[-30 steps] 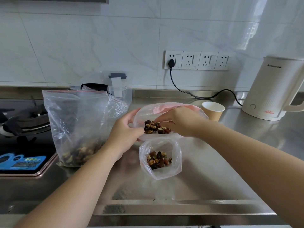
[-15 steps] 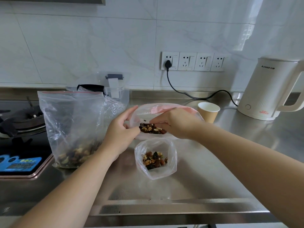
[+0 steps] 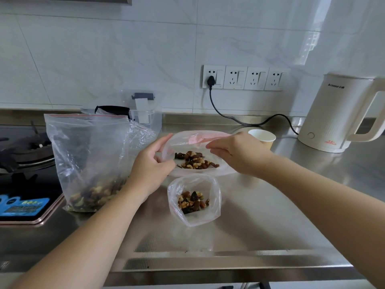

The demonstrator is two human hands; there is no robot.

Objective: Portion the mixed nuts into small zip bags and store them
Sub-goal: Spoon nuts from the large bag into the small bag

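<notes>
Two portions look filled so far, neither sealed. The left hand (image 3: pixel 151 165) and right hand (image 3: pixel 237 152) each pinch a side of the mouth of a small zip bag (image 3: pixel 198 153) holding mixed nuts (image 3: pixel 195 160), fingers curled on the plastic, mid-counter. Just nearer the counter's front edge a second small bag (image 3: pixel 194 200) stands open with its own nuts. The large bulk bag (image 3: pixel 89 155), by the counter's left edge, still holds plenty, so zipping, further portions and storing appear to remain.
</notes>
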